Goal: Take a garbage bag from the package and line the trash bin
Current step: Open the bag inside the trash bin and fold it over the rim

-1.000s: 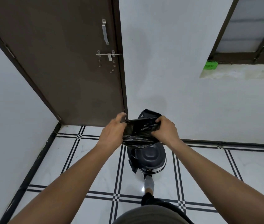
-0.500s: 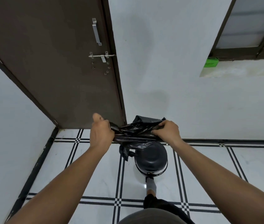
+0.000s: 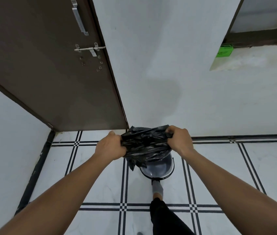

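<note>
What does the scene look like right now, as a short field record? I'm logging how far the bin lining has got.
left hand: gripping the left edge of the garbage bag
right hand: gripping the right edge of the bag
garbage bag: black, crumpled, stretched between both hands above the bin
trash bin: dark, round, on the tiled floor, partly hidden by the bag
foot: grey sock, at the bin's near base
bag in bin: not yet seated over the rim
door: brown, behind and left of the bin

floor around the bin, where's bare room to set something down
Bare tile lies left of the trash bin toward the door, and right of it along the wall. It is crowded right in front, where a socked foot meets the bin, and above, where both hands stretch the garbage bag.
</note>
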Tool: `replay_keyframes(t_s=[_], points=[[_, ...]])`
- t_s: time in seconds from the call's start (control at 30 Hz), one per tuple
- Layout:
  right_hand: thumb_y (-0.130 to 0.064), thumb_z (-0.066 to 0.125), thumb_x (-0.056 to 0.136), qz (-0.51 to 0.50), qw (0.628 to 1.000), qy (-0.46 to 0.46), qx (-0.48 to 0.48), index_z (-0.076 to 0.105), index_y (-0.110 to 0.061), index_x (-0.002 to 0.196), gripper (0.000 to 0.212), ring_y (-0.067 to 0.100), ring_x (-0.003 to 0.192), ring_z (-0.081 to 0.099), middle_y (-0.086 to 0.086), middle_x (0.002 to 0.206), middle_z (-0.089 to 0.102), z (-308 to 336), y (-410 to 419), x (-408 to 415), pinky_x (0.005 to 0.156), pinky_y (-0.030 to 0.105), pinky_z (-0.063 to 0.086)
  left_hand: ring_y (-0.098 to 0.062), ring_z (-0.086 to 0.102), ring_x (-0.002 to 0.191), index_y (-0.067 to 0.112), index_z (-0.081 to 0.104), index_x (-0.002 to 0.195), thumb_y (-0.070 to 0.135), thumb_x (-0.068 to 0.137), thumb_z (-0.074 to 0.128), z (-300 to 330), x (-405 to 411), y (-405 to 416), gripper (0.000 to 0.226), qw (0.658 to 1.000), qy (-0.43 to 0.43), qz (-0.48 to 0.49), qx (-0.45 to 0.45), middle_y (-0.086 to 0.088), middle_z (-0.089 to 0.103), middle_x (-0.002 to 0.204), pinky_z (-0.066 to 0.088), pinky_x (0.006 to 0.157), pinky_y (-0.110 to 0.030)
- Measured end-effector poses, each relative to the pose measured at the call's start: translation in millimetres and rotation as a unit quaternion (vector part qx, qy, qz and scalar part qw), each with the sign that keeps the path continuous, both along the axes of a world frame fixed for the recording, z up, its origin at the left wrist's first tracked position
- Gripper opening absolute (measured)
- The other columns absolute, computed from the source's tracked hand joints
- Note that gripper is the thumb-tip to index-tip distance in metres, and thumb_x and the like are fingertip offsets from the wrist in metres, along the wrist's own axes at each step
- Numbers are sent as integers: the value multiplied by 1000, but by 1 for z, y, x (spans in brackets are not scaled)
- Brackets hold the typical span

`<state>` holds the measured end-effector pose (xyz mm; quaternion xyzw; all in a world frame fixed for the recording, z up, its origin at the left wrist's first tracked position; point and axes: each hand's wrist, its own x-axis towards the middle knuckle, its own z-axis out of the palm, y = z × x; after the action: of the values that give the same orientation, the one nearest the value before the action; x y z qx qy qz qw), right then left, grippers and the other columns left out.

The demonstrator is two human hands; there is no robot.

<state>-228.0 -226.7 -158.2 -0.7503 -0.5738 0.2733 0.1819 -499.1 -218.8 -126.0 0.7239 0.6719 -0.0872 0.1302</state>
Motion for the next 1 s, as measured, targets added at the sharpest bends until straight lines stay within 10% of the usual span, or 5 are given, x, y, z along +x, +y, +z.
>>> replay_keyframes(t_s=[0.17, 0.43, 0.8, 1.0], points=[[12, 54, 70, 83, 992, 85, 41, 52, -41, 82, 54, 14, 84, 59, -5, 106, 51, -53, 5, 29, 75, 26, 50, -24, 60, 98, 21, 75, 93, 29, 87, 66, -54, 9, 24, 14, 999, 38, 8, 34, -1, 68, 90, 50, 66, -30], [-1, 59, 87, 386, 911, -146, -21, 59, -47, 136, 67, 9, 113, 48, -9, 155, 32, -176, 15, 67, 77, 25, 51, -30, 53, 100, 26, 58, 134, 12, 92, 63, -198, 40, 65, 44, 984, 62, -161, -55, -8, 41, 130, 42, 65, -35], [-5, 71, 79, 66, 963, -222, -135, 53, -8, 128, 52, 21, 58, 54, 2, 164, 14, -348, 39, 38, 52, 30, 47, -39, 65, 111, 11, 9, 161, 16, 84, 74, -430, 119, 94, 101, 969, 36, -104, -223, -16, 15, 158, 55, 90, -46], [-8, 67, 90, 220, 947, -192, -133, 44, -14, 149, 63, 23, 91, 65, -1, 170, 2, -415, 45, 10, 71, 35, 60, -35, 68, 107, 22, 20, 155, 21, 93, 66, -501, 124, 121, 78, 969, 39, -121, -213, -10, 55, 137, 56, 85, -43]])
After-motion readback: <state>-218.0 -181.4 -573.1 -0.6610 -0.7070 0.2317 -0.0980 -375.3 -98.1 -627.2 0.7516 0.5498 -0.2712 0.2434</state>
